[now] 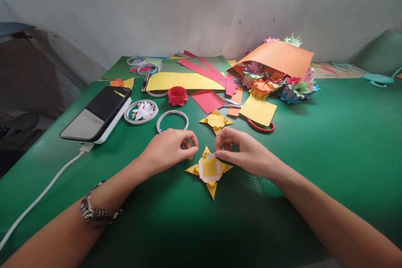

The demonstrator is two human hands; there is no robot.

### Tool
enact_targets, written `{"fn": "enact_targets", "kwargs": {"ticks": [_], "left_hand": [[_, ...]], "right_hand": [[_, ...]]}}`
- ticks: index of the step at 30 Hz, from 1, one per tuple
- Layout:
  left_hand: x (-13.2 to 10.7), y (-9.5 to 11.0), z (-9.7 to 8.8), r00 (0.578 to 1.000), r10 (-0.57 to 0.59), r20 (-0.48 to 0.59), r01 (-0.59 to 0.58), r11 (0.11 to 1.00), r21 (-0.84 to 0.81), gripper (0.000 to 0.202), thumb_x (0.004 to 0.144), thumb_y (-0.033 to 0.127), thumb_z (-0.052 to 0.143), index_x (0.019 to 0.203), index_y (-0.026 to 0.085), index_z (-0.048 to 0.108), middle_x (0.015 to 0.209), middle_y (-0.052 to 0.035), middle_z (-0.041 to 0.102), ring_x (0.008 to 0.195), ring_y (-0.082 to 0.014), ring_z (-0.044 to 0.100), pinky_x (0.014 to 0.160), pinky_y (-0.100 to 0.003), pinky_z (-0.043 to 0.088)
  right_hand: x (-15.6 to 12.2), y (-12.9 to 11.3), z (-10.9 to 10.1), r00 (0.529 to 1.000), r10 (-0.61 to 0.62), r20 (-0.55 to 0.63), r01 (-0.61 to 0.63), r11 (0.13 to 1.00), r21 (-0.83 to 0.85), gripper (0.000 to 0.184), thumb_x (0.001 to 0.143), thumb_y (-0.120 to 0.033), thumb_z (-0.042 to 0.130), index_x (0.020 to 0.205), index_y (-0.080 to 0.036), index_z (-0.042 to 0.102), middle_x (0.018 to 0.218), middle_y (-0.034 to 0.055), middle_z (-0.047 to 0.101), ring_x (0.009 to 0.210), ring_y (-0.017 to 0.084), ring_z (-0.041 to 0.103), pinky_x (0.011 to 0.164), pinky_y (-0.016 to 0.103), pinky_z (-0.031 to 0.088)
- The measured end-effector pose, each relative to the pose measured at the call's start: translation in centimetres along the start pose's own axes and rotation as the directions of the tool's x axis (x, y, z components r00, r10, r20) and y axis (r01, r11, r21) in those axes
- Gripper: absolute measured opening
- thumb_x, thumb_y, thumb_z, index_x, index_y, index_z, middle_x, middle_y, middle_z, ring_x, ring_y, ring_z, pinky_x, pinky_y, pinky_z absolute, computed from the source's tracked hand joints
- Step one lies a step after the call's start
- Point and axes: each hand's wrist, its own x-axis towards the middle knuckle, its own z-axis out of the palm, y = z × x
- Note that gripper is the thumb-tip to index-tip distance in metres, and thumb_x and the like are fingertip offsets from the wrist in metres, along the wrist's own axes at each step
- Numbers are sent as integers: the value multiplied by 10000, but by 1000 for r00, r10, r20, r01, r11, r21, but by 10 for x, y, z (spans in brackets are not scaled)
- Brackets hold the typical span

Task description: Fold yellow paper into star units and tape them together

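A folded yellow paper star (208, 169) lies on the green table, with strips of white tape along the sides of its square middle. My right hand (238, 150) is closed at the star's upper right, its thumb and finger pinching one end of a white tape strip (210, 156) at the top side. To the upper left of the star hovers my left hand (172, 147), fingers curled towards the thumb; whatever they may hold is hidden. Just beyond my hands is a second yellow paper star (216, 120), partly covered by my right fingers.
Beyond my left hand are a tape roll (172, 112), another roll with white scraps inside (141, 112), and a red paper cup shape (177, 96). A phone (97, 113) rests on a cabled white block. Red-handled scissors (264, 129) lie under yellow paper (259, 109). Paper flowers (295, 90) stand back right.
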Motion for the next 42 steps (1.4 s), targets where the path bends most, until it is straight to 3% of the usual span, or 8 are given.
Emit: {"fn": "enact_targets", "kwargs": {"ticks": [5,17,30,36,42], "left_hand": [[-2,-1,2,991,13,136,-5,998,-56,148,681,289,466,683,209,590,580,55,655,489,-101,561,480,-188,345],[-3,4,7,992,-7,127,18,996,-87,137,661,279,471,629,205,582,540,64,650,456,-94,573,456,-176,340],[-2,6,8,994,-16,110,18,1000,-18,150,657,321,499,616,209,590,549,65,647,484,-93,565,459,-181,316],[-1,6,11,997,12,77,-13,1000,18,128,655,299,493,603,214,573,540,63,637,527,-108,557,453,-193,283],[-1,6,10,996,32,80,-36,998,46,117,653,291,490,599,214,561,548,59,636,531,-112,551,442,-194,267]], "right_hand": [[0,5,12,999,44,-2,-44,995,-86,98,691,-169,499,730,-188,411,700,-29,546,605,86,458,569,226,385],[0,5,18,998,59,-32,-64,982,-176,118,675,-134,486,701,-195,388,672,-31,580,592,92,493,568,227,382],[0,-1,25,998,17,-66,-45,893,-449,103,688,-133,506,673,-182,417,598,-69,526,576,82,483,772,324,306],[1,-1,27,998,-11,-62,-20,885,-466,121,684,-130,505,658,-185,400,578,-65,495,528,73,432,667,264,320],[3,0,26,998,-33,-51,2,858,-514,150,671,-117,513,642,-187,383,560,-56,459,499,71,373,519,211,254]]}}
